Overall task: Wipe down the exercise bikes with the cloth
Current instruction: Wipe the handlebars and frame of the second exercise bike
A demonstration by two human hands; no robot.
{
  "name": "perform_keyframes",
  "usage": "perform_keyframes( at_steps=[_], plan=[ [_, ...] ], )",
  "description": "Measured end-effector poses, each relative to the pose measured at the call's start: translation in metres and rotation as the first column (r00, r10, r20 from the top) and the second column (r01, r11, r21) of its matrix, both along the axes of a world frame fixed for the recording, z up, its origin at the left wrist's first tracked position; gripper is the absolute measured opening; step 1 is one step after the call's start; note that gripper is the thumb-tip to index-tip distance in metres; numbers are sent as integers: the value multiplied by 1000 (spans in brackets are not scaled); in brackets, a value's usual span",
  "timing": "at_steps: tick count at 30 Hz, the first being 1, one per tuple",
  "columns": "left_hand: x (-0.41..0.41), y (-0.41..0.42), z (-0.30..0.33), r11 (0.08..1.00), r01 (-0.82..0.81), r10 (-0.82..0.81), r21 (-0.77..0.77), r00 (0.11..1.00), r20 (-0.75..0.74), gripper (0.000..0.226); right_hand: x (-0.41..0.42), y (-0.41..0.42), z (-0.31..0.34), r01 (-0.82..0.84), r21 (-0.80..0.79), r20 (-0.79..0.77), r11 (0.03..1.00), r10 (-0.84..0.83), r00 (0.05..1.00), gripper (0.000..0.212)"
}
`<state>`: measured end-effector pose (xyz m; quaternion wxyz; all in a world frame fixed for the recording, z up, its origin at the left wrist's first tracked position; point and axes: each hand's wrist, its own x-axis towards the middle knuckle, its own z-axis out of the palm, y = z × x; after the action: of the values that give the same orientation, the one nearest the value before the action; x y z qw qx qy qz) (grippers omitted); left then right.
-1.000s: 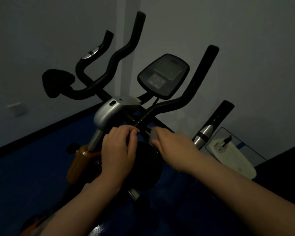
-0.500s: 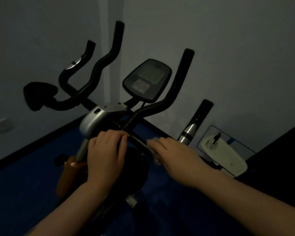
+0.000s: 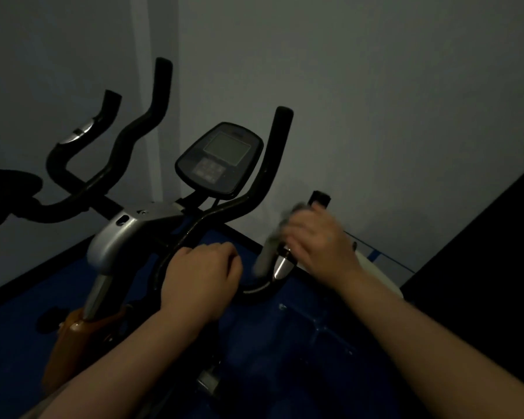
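An exercise bike with black handlebars (image 3: 263, 182) and a grey stem (image 3: 118, 237) stands in front of me in a dim room. Its dark console (image 3: 220, 160) sits between the bars. My left hand (image 3: 201, 276) is closed around the low curved part of the handlebar near the stem. My right hand (image 3: 318, 237) holds a grey cloth (image 3: 273, 237) wrapped on the right-hand grip with its chrome sensor band (image 3: 280, 267). The cloth is blurred and hangs below the hand.
Grey walls meet in a corner behind the bike, with dark skirting along a blue floor (image 3: 300, 343). A white object (image 3: 375, 273) lies on the floor right of the bike. A dark panel (image 3: 496, 252) fills the right side. An orange frame part (image 3: 73, 334) is below left.
My right hand has slid with the cloth from the middle of the handlebar out to the right-hand grip. The left hand has stayed on the bar. The view has shifted slightly.
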<state>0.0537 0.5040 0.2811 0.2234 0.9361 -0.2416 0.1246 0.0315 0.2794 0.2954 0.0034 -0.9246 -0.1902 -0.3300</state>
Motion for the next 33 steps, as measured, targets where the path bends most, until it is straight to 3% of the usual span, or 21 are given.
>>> perform_keyframes(
  at_steps=[2,4,7,9,10,11,13,15,16,18,20,22,25,27,28,31,33],
  plan=[
    [1,-1,1,1000,0,0,17,1000,-4,19,3,13,-6,121,223,26,967,-130,991,27],
    [-1,0,1,1000,-7,7,19,1000,-9,19,-12,41,-34,100,360,46,927,-125,991,33],
    [1,0,0,1000,14,-13,28,1000,-16,19,-11,15,-18,-181,45,22,983,180,983,29],
    [2,-1,0,1000,17,-16,25,999,-32,20,15,-25,15,-178,-235,34,956,191,981,22],
    [2,-1,0,1000,8,-8,21,999,-33,20,25,-33,25,-119,-264,60,957,140,988,21],
    [3,-1,-1,1000,0,1,14,999,-37,20,28,-29,19,-52,-208,103,977,75,992,22],
    [1,-1,-2,1000,-15,15,1,999,-31,20,16,7,-13,90,115,150,989,-107,983,24],
    [1,-2,-2,1000,-18,18,4,1000,-9,19,0,25,-40,50,276,142,960,-92,986,27],
    [1,-2,-2,1000,-11,11,3,1000,-11,19,-3,21,-38,-4,202,147,979,-26,989,28],
    [3,-2,-1,1000,7,-7,2,1000,-21,19,8,-8,-6,-100,-129,102,987,114,988,31],
    [2,-2,0,1000,-8,8,9,1000,-21,19,29,-32,30,-145,-417,64,897,188,980,32],
    [1,-2,1,1000,-23,23,10,1000,-14,20,47,-39,45,-138,-502,87,854,208,974,34],
    [0,-2,2,999,-34,34,5,999,-7,19,58,-35,41,-65,-267,131,962,103,986,37],
    [0,-3,2,999,-39,39,17,999,-5,19,60,-29,34,17,70,177,997,-29,984,36],
    [0,-3,1,999,-42,42,19,999,-6,19,59,-23,29,61,261,187,963,-113,976,35],
    [0,-3,2,999,-49,49,19,999,-13,19,57,5,18,157,716,150,680,-371,917,34],
    [-1,-4,3,998,-55,55,13,998,-19,19,55,20,18,162,870,96,466,-481,871,28]
  ],
)
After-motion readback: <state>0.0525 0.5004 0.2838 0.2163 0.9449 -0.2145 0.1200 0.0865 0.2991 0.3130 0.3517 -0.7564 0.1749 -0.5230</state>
